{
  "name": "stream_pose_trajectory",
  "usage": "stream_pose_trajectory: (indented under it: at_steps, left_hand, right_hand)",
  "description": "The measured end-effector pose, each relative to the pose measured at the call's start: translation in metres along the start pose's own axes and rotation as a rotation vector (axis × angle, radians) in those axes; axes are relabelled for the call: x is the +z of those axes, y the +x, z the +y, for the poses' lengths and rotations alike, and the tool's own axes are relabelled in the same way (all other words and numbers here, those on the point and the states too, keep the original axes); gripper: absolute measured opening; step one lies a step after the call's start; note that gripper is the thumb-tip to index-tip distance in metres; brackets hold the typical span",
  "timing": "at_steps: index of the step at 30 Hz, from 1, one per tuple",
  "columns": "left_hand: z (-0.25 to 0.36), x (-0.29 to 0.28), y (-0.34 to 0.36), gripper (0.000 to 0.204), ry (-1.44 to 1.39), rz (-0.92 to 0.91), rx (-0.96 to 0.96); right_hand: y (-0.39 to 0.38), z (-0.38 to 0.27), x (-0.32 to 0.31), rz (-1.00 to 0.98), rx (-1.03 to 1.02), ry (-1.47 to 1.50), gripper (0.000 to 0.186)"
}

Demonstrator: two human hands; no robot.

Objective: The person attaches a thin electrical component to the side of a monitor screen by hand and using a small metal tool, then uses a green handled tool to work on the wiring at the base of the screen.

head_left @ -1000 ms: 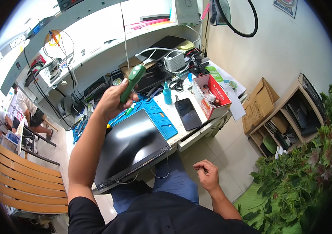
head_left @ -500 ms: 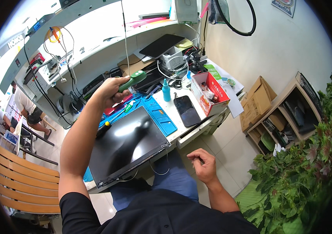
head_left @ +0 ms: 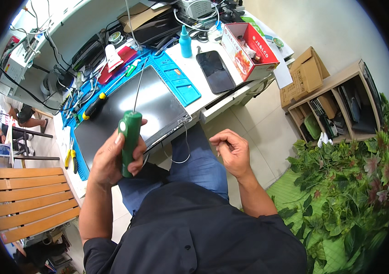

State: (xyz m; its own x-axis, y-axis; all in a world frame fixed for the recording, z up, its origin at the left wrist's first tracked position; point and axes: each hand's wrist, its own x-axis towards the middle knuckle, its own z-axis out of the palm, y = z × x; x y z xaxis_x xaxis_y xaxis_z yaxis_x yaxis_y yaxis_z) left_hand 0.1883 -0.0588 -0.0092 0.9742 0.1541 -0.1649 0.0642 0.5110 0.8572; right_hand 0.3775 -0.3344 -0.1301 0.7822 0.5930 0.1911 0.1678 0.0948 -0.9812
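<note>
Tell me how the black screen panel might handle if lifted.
The black screen panel looks broad and flat, so it may flex if raised by one corner. Its glossy face, showing bright reflections, suggests a surface that could scratch. The white cable looping at its near edge will probably swing and might snag.

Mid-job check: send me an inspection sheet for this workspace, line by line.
Surface: white desk, partly covered by a blue work mat.
Work items: green-handled tool with thin shaft; dark display panel lying flat.
Clutter: smartphone, blue bottle, open red-and-white box, yellow-handled pliers.
Hands: left hand grips the tool; right hand curled, contents unclear.
Cables: white cable loops below the panel's right corner.
Surroundings: slatted wooden seat, cardboard box, leafy greenery.
</note>
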Motion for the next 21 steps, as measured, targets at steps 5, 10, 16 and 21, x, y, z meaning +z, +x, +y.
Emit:
stream_pose_trajectory:
  at_steps: [5,10,16,21]
  left_hand:
    - [-0.012,0.016,-0.018,0.066,0.082,0.071,-0.05]
    - [-0.023,0.019,-0.018,0.063,0.001,0.125,-0.093]
    - [-0.032,0.016,-0.013,0.061,0.13,0.282,-0.073]
    - [-0.034,0.016,-0.013,0.055,0.204,0.35,-0.096]
  right_hand:
    - [0.007,-0.003,0.014,-0.052,0.002,0.034,0.029]
    - [0.017,-0.003,0.024,-0.097,-0.075,0.04,0.031]
    - [0.018,-0.006,0.027,-0.065,-0.027,0.072,0.028]
    - [0.012,0.0,0.027,-0.067,-0.001,0.093,0.029]
